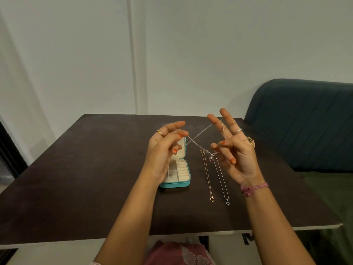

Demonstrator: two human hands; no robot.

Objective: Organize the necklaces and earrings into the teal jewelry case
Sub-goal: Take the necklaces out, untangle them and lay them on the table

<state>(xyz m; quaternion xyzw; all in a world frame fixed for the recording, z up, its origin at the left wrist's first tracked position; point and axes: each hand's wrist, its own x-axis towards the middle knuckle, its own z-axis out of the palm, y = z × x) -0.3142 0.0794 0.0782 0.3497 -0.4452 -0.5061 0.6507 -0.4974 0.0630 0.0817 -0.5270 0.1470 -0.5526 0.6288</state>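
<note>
The teal jewelry case (176, 183) lies open on the dark table, its cream compartments showing, partly hidden behind my left hand (164, 148). Both hands hold a thin silver necklace (198, 134) with a red pendant (211, 159) up above the table. My left hand pinches one end of the chain between thumb and finger. My right hand (233, 148) pinches the other end, with the chain looped over its raised index finger. A gold necklace (207, 175) and a silver necklace (221, 180) with a heart pendant lie stretched out on the table to the right of the case.
The dark brown table (95, 178) has its front edge near me and a wall behind it. A dark teal upholstered seat (305, 121) stands at the right, with green fabric (334, 197) below it.
</note>
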